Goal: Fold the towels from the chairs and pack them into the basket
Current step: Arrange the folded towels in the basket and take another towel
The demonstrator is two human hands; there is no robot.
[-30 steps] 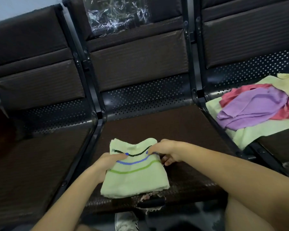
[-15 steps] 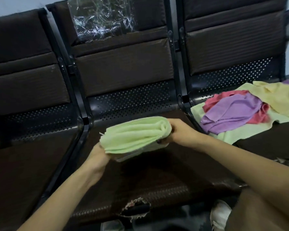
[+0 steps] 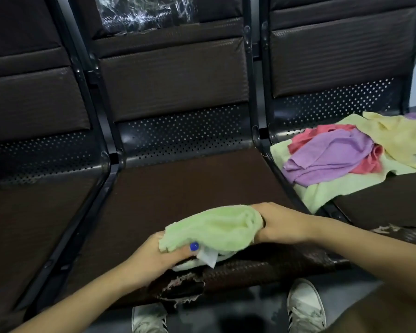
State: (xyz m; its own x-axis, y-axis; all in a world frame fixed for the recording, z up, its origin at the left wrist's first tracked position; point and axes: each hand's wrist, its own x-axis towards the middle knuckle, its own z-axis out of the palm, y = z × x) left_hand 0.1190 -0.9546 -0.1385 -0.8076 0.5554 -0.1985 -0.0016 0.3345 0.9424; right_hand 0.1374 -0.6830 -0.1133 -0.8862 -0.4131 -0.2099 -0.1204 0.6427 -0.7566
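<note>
A folded light green towel (image 3: 216, 227) is held just above the front of the middle chair seat (image 3: 178, 188). My left hand (image 3: 161, 253) grips its left end from below, thumb on top. My right hand (image 3: 279, 224) grips its right end. A white label hangs under the towel. On the right chair seat lies a loose pile of towels (image 3: 346, 159): purple, pink, yellow and pale green. No basket is in view.
Three dark padded chairs stand in a row with perforated metal backs. The middle seat's front edge is torn (image 3: 178, 284). Crumpled clear plastic (image 3: 144, 13) sits on the middle backrest. My shoes (image 3: 305, 306) show on the floor below.
The towel lay flat on the middle seat a second ago; both hands lifted it folded over, then brought it lower and nearer the seat's front edge.
</note>
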